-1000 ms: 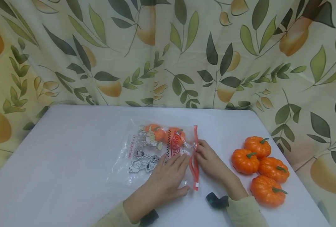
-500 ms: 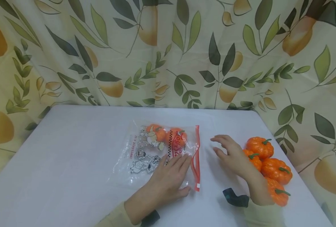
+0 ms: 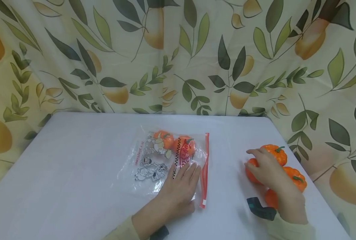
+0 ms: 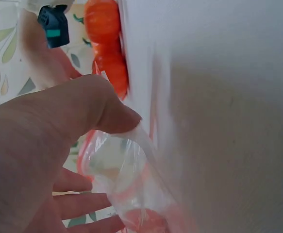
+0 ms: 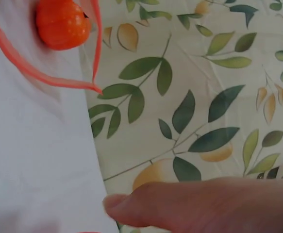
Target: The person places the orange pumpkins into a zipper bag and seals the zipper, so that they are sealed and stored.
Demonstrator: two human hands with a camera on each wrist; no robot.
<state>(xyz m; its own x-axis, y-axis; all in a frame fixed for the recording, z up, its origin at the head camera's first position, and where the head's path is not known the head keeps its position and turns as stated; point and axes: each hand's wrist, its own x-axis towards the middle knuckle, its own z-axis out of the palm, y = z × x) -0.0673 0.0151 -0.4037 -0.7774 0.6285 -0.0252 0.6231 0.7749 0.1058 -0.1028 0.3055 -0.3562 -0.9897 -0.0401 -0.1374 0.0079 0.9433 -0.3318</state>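
A clear plastic zip bag with cartoon prints and a red zip edge lies on the white table. Two orange toy pumpkins are inside it. My left hand rests on the bag near the zip end, fingers straight; in the left wrist view the thumb touches the plastic. My right hand is over several loose pumpkins at the right, fingers spread, partly hiding them. The right wrist view shows the thumb, one bagged pumpkin and the red edge standing apart in a gap.
The white table ends at a curtain printed with leaves and fruit. Dark wrist-worn devices sit by both sleeves. The loose pumpkins stand close together near the table's right edge.
My right hand has let go of the bag's zip edge and moved right, over the loose pumpkins. My left hand stays on the bag, whose zip edge has shifted slightly.
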